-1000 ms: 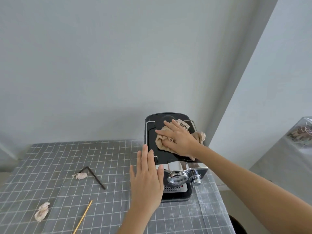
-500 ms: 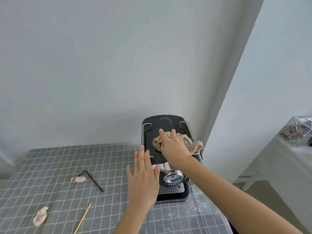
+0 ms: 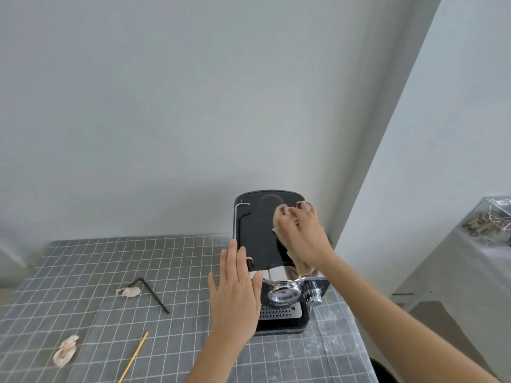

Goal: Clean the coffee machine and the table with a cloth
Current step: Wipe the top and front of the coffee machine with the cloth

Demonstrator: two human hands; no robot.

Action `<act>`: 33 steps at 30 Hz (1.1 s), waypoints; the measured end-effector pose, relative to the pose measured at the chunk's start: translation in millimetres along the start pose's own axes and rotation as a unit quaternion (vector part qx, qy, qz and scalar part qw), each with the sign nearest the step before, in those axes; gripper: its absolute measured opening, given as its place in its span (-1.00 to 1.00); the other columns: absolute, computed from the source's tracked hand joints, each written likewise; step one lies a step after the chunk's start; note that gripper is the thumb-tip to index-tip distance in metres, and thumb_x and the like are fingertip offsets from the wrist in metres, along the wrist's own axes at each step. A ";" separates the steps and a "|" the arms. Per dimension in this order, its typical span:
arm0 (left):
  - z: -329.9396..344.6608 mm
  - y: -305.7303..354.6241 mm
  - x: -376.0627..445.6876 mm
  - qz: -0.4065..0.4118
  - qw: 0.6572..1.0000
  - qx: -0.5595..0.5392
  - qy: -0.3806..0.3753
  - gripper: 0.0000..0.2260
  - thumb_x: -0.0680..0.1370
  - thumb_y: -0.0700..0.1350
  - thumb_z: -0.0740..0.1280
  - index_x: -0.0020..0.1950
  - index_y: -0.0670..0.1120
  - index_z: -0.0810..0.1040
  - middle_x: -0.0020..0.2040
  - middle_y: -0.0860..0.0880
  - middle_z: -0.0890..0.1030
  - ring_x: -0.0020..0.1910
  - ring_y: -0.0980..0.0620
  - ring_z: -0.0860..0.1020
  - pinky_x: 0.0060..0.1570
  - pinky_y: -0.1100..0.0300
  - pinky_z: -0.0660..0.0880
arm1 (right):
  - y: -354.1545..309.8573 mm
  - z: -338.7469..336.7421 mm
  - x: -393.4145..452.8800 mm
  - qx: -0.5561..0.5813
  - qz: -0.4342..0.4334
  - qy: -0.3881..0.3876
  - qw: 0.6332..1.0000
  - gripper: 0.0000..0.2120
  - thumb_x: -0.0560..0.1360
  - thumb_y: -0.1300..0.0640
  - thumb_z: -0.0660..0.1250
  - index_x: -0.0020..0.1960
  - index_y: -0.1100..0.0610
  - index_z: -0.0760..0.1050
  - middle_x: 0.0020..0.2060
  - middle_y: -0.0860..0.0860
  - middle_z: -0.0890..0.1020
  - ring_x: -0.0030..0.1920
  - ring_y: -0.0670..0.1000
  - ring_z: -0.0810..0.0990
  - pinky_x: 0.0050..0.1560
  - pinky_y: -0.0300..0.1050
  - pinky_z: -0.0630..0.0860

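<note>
1. One black coffee machine (image 3: pixel 257 236) is standing at the back right of the table (image 3: pixel 171 255), which is wearing a grey grid-patterned covering.
2. One beige cloth (image 3: pixel 280 214) is lying on the machine's top, toward its right side, under the right hand (image 3: pixel 302 236).
3. Two crumpled scraps are lying on the table, one (image 3: pixel 129 292) beside a black hex key (image 3: pixel 152 293), one (image 3: pixel 65 350) near the left edge; a single yellow stick (image 3: pixel 134 356) is lying at the front.
4. The right hand is pressing down on the cloth, fingers curled over it, blurred.
5. The left hand (image 3: pixel 235 291) is hovering flat, fingers spread wide and straight, holding nothing, just beside the machine's left front.
</note>
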State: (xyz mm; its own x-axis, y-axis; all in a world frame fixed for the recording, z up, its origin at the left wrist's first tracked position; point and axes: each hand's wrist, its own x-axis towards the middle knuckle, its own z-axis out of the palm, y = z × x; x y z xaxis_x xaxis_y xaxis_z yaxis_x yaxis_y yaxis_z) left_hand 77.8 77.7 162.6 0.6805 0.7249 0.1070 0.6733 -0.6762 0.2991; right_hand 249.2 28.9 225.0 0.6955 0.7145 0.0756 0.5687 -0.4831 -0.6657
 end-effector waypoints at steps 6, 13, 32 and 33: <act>0.4 -2.0 0.7 0.007 1.000 0.001 0.006 -0.45 0.61 0.17 -0.17 0.53 -0.07 0.09 0.60 -0.01 -0.09 0.57 -0.02 0.00 0.43 -0.11 0.24 | -3.7 37.6 5.4 -0.276 -0.065 -0.012 0.959 -0.38 0.66 -0.02 -0.02 0.59 0.25 -0.13 0.59 0.23 -0.09 0.59 0.20 -0.16 0.57 0.11 -0.07; 1.6 -1.4 1.9 0.009 1.000 0.002 0.017 -0.43 0.62 0.18 -0.25 0.51 -0.07 0.16 0.59 -0.02 -0.02 0.55 -0.02 0.09 0.40 -0.10 0.29 | -6.4 34.3 69.6 -0.304 -0.073 -0.053 0.948 -0.41 0.67 -0.02 -0.03 0.56 0.32 -0.03 0.57 0.28 0.01 0.58 0.22 -0.11 0.57 0.12 -0.05; 1.1 2.6 3.1 0.006 1.000 0.000 0.009 -0.36 0.59 0.21 -0.27 0.56 -0.12 0.08 0.59 -0.03 -0.04 0.54 -0.02 0.13 0.39 -0.09 0.32 | -5.7 31.7 56.8 -0.232 -0.019 -0.035 0.972 -0.44 0.68 0.02 -0.08 0.58 0.28 -0.09 0.58 0.22 -0.01 0.59 0.18 -0.10 0.57 0.10 -0.01; 1.0 3.2 3.1 0.005 1.000 0.002 0.007 -0.35 0.59 0.21 -0.28 0.56 -0.12 0.06 0.59 -0.03 -0.05 0.55 -0.02 0.11 0.40 -0.08 0.31 | -5.8 30.7 65.3 -0.234 -0.027 -0.036 0.971 -0.45 0.68 0.02 -0.08 0.58 0.26 -0.07 0.59 0.19 -0.01 0.59 0.16 -0.10 0.57 0.10 -0.02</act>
State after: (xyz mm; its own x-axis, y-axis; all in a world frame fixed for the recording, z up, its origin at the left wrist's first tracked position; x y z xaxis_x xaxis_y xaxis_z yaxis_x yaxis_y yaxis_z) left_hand 82.3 77.7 163.0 0.6829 0.7199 0.1237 0.6677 -0.6839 0.2942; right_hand 277.9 93.9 210.9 0.6361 0.7706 0.0389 0.7529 -0.6089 -0.2497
